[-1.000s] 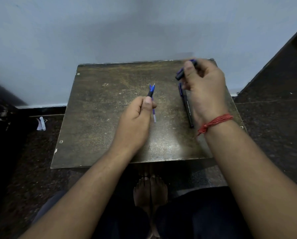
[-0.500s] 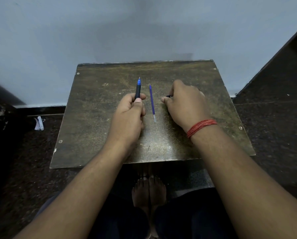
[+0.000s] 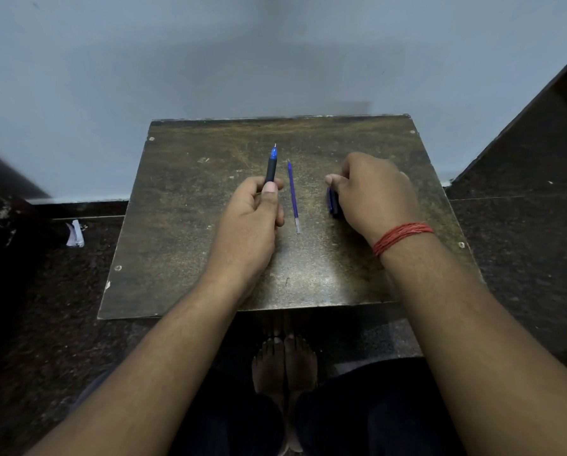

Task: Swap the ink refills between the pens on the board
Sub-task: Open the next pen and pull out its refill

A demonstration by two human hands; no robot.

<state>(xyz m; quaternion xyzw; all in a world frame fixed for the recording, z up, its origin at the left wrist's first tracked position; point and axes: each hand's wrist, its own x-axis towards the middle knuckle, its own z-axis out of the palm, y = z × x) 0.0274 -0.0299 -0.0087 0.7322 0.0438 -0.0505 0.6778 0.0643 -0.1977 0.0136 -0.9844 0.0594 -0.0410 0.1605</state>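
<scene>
Since 0.5 s: little change, right hand [image 3: 374,192] still covering dark pen part [image 3: 333,202] | left hand [image 3: 252,218] grasps pen [image 3: 271,166], tip 12 o'clock | loose refill [image 3: 293,195] mid-board [image 3: 176,225], between hands | thin, light, bendy; pinch mid-shaft.

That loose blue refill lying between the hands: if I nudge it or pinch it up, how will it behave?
The refill is a thin round tube lying flat on the board, so a sideways nudge would probably roll it. It looks very light and should lift easily. Being so slim, it may flex a little and slip from a loose pinch.
</scene>
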